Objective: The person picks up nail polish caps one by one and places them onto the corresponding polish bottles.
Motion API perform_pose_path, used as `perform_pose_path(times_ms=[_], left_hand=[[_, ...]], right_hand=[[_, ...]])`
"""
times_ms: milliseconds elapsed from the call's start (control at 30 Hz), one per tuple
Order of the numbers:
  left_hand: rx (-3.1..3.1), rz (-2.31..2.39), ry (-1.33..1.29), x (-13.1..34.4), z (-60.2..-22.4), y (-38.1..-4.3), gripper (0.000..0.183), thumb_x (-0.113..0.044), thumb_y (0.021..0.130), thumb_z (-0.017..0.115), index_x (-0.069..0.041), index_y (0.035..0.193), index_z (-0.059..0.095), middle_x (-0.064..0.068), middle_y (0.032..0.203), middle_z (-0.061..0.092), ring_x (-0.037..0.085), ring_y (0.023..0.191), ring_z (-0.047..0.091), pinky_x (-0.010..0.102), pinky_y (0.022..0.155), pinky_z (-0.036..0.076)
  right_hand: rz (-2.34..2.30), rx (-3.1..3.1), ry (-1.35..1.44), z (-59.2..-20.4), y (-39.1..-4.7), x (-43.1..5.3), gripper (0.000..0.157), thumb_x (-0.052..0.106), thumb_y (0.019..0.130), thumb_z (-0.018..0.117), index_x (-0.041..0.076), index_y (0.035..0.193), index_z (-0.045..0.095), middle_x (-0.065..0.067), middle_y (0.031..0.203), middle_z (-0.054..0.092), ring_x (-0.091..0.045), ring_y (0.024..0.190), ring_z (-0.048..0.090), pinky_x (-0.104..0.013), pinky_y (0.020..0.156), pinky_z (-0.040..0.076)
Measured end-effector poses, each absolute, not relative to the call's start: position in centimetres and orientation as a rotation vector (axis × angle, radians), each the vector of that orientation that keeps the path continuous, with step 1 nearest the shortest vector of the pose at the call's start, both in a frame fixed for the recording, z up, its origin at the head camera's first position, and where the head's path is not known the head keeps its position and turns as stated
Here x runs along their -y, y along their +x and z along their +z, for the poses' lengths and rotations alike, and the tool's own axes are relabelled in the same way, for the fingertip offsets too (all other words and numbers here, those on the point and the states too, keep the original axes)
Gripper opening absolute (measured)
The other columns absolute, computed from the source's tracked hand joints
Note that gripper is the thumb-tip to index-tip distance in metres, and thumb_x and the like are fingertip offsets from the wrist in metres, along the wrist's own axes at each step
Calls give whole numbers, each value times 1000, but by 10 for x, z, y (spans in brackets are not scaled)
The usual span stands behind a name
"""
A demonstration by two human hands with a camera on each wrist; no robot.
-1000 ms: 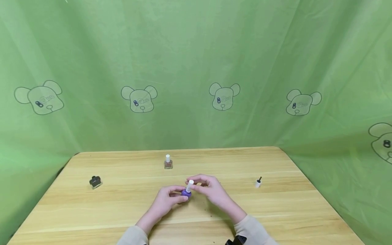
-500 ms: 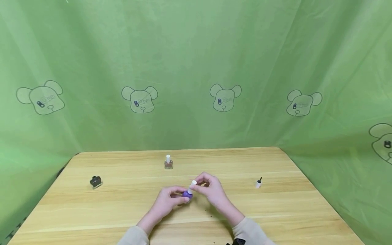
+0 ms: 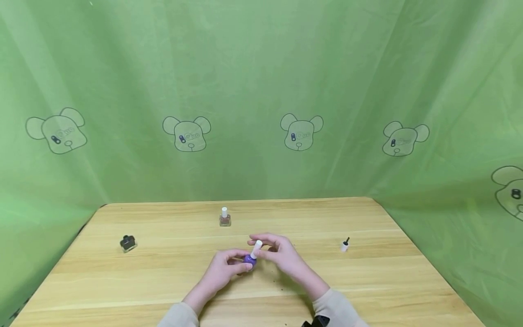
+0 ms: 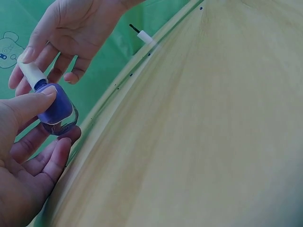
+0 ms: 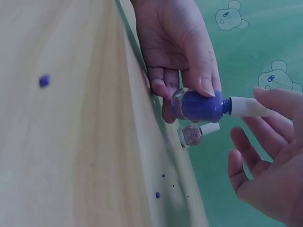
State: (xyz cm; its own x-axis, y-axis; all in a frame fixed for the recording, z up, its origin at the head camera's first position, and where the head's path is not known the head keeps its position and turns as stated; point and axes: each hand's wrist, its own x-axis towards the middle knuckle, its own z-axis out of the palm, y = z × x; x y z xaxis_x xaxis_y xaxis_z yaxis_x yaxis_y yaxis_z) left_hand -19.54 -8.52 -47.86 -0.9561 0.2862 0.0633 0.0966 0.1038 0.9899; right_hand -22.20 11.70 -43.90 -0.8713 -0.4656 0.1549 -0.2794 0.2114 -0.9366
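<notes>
Low over the table's middle, my left hand (image 3: 222,268) holds a purple nail polish bottle (image 5: 201,106) between thumb and fingers. The bottle tilts to the right in the head view. My right hand (image 3: 283,256) pinches its white cap (image 5: 246,107) between thumb and index finger, with the other fingers spread apart from it. Purple-stained screw thread shows between cap and bottle in the right wrist view. The cap still sits over the neck, and any brush inside is hidden.
A capless black polish bottle (image 3: 128,243) stands at the left. Farther back is a capped brownish-pink polish bottle (image 3: 224,220). At the right, a white cap (image 3: 344,246) stands with its black brush upward. Small dark purple specks (image 5: 44,81) dot the wooden table (image 3: 143,290).
The bottle and cap lean more to the right than a second ago. My right fingers drew in around the cap half a second ago and are extended again now.
</notes>
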Motion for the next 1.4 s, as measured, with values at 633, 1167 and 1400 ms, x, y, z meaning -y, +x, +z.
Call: perform_pose_path(times_ms=[633, 1167, 1400], left_hand=[[-2229, 1956, 346, 85, -478, -195, 36, -19, 83, 76, -2, 114, 69, 16, 104, 72, 14, 81, 65, 25, 71, 58], [-2175, 1988, 354, 84, -481, -194, 36, -18, 83, 76, -3, 114, 69, 16, 104, 72, 13, 79, 64, 25, 68, 58], [-2225, 1972, 317, 84, -480, -196, 39, -22, 85, 75, -4, 118, 67, 15, 104, 72, 15, 80, 65, 24, 66, 56]], right_hand=[[-1753, -2454, -518, -443, -222, -115, 20, 13, 81, 76, 3, 97, 69, -18, 110, 72, -10, 86, 64, -22, 79, 51], [-1851, -2412, -455, -443, -219, -111, 26, 11, 78, 80, -2, 92, 62, -5, 84, 69, -9, 74, 56, -19, 67, 46], [-1759, -2395, -572, -444, -224, -116, 42, 17, 85, 74, 4, 123, 62, -18, 111, 69, -12, 92, 60, -26, 84, 49]])
